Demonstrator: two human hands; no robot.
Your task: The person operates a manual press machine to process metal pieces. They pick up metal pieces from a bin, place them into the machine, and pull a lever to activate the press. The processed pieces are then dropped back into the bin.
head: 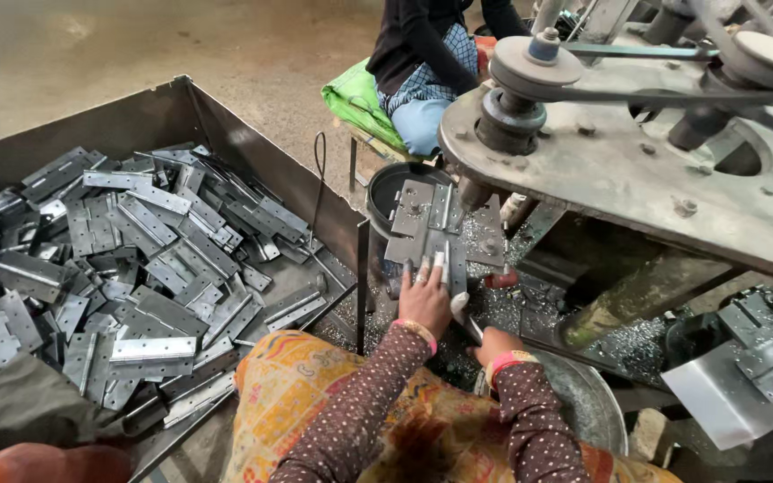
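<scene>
Under the drill press [583,116], her left hand [424,300] lay flat, fingers spread, pressing a metal hinge plate [431,237]. Her right hand [492,344], just beside it, was half hidden; I couldn't tell its grip.

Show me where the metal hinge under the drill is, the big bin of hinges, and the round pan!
metal hinge [428,234]: head view, on its flat leaf above the left hand's fingers.
big bin [252,148]: head view, on its bare right wall.
round pan [594,407]: head view, on its grey rim beside the right wrist.
</scene>
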